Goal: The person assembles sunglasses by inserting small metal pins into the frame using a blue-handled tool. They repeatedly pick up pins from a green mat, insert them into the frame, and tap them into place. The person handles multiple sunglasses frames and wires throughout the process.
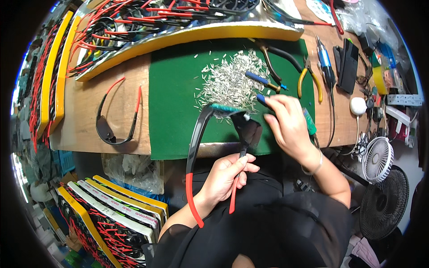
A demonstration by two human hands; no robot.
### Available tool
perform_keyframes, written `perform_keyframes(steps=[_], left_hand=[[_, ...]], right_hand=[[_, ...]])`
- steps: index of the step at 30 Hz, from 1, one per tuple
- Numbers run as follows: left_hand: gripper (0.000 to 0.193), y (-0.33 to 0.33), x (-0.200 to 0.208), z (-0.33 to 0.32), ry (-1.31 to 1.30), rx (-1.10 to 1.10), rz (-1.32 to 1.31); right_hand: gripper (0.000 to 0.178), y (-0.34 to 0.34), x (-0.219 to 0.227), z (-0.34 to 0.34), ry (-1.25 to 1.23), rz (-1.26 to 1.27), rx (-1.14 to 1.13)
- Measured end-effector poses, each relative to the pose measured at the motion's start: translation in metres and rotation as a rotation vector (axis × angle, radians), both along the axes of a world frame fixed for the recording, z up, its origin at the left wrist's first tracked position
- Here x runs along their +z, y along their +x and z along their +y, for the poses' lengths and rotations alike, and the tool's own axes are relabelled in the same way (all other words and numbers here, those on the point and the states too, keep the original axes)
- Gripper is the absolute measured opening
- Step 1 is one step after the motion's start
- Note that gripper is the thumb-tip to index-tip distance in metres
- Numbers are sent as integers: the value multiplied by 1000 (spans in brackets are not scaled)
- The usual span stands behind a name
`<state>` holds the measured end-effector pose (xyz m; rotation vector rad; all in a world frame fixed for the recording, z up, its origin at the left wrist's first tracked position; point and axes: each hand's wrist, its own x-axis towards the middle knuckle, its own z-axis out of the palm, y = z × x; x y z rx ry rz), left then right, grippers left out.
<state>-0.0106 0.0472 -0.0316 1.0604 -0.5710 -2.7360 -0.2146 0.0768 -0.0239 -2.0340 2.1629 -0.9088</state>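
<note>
My left hand (227,177) pinches one arm of a pair of black sunglasses (195,147) with red arm tips. The sunglasses stand over the near edge of a green mat (172,111), their arms reaching toward me. Just right of the frame, my right hand (289,124) has its fingers closed on a small tool with a blue end (261,98); the rest of this tool is hidden. Beyond the frame spreads a pile of small silvery metal pieces (228,82). A blue-handled tool (261,80) lies across the pile's right side.
Dark-handled pliers (286,57) and yellow-handled cutters (308,78) lie at the mat's right, beside a blue pen-like corded tool (325,60) and a black phone (348,67). Another pair of sunglasses (106,130) rests at left. Yellow-edged trays (187,35) hold several more. A white fan (377,160) stands right.
</note>
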Motion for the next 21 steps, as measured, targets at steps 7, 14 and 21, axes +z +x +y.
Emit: perform_keyframes(steps=[7, 14, 21], left_hand=[[28, -8, -10, 4, 77, -124, 39], [30, -3, -2, 0, 72, -39, 94], [28, -5, -3, 6, 141, -70, 76]], right_hand=[[29, 26, 15, 10, 63, -371, 198], [16, 27, 10, -3, -22, -434, 157], [17, 27, 10, 17, 220, -702, 41]])
